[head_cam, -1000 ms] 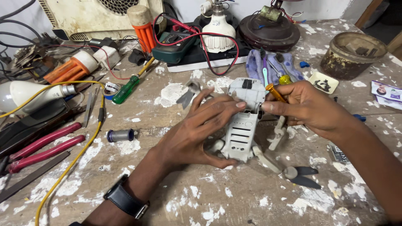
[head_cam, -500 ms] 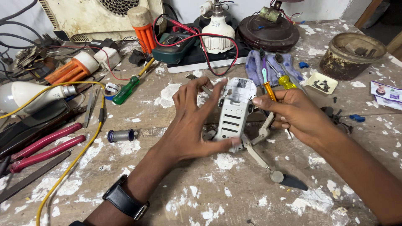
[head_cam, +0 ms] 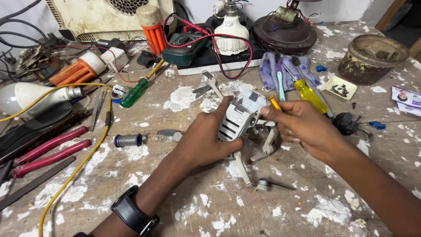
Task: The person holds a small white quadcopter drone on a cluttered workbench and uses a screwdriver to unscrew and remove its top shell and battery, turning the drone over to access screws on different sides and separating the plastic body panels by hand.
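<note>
A small white drone body (head_cam: 239, 117) with slotted vents lies tilted on the paint-flecked wooden workbench (head_cam: 210, 206). My left hand (head_cam: 206, 140) wraps around it from the left, thumb along its upper edge. My right hand (head_cam: 302, 127) pinches a small orange-handled screwdriver (head_cam: 275, 103) at the drone's upper right corner. Grey folding arms (head_cam: 267, 149) and a propeller motor (head_cam: 265, 184) stick out beneath the body. A black watch (head_cam: 131, 213) sits on my left wrist.
Red-handled pliers (head_cam: 48, 151), a yellow cable (head_cam: 83, 166), a green screwdriver (head_cam: 133, 93) and a small metal cylinder (head_cam: 128, 140) lie left. A yellow screwdriver (head_cam: 309, 94), purple cloth (head_cam: 269, 66), rusty tin (head_cam: 372, 55) and white dish (head_cam: 342, 87) sit right. A multimeter (head_cam: 188, 44) stands behind.
The drone body has been turned and tilted so its top points up and away. My right hand moved up and left to its corner with the screwdriver. My left hand shifted its grip.
</note>
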